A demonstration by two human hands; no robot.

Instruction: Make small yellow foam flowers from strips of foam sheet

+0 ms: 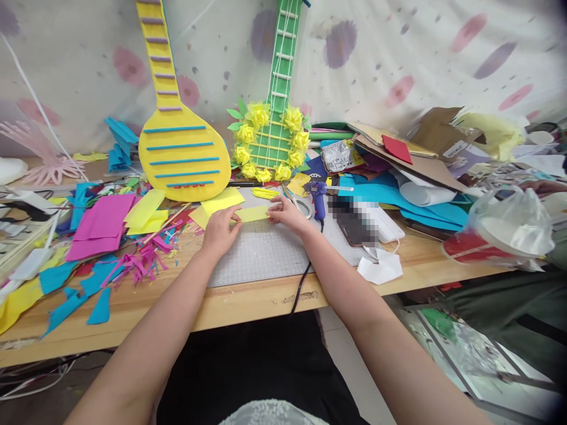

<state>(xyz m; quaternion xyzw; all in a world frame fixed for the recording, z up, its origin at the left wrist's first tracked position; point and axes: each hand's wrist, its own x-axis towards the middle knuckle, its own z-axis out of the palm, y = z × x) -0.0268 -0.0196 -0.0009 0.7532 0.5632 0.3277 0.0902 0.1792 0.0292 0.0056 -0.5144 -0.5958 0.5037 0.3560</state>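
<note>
Yellow paper strip (250, 214), one piece, is stretching over one grey cutting mat (261, 257); the left hand (220, 233) and the right hand (289, 215) are gripping its two ends with bent fingers. One glue gun (319, 205) is resting at right, and two model guitars (183, 137) are standing behind.

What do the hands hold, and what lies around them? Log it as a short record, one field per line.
Left hand: holds the left end of a yellow paper strip
Right hand: holds the strip's right end
Under the strip: grey mat
Right of right hand: purple-blue glue gun
Left of mat: pink paper, blue scraps
Behind: yellow guitar; green guitar with yellow flowers
</note>
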